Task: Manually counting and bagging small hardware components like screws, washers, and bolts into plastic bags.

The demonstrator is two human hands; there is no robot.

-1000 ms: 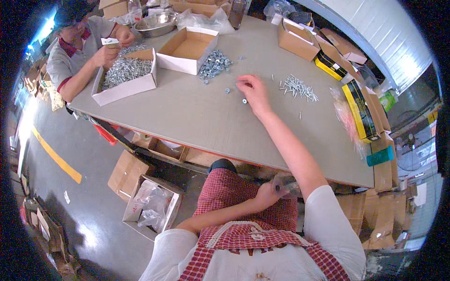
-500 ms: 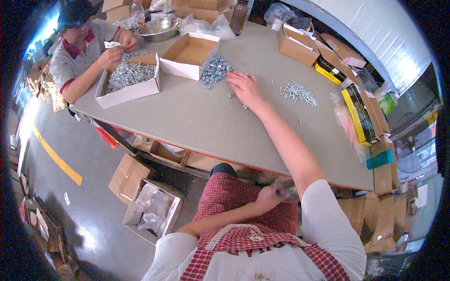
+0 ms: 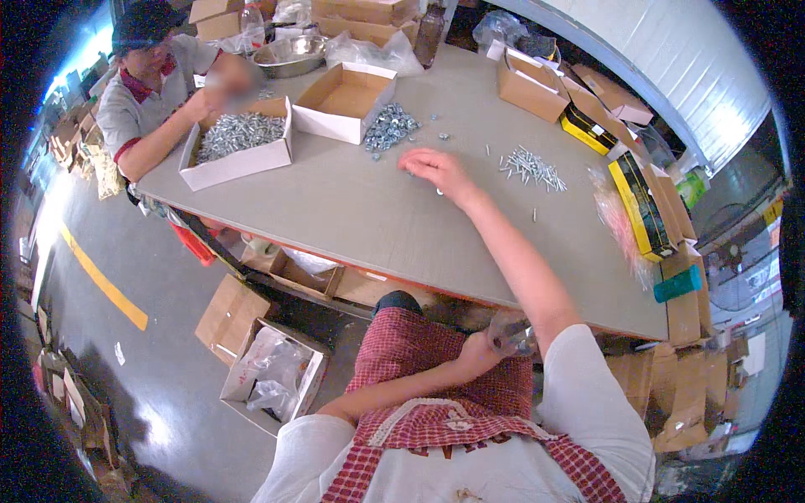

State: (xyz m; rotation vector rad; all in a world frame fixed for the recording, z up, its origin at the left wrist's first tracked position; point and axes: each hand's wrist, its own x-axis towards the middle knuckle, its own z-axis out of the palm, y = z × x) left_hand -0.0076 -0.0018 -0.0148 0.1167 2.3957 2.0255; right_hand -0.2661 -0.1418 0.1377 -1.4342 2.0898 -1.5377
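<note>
My left hand is closed around a clear plastic piece, like a bottle or bag, over my lap below the table edge. Whether anything is inside it I cannot tell. Above the grey table, my right hand reaches out with its fingers stretched and bent downward, slightly blurred. A loose nut lies under its fingertips, mostly covered. One more small shiny nut shows beside the hand's near edge. Beyond the fingers is a heap of metal nuts, with a few stray ones near it.
A white box of metal fasteners and another open box stand left of the nuts. Long screws lie in a pile to the right. Cardboard boxes line the right edge. A co-worker handles something at far left.
My right hand has drawn back slightly from the nut heap, toward a stray nut, and its fingers have come closer together. My left hand keeps its hold. The co-worker's hands have moved.
</note>
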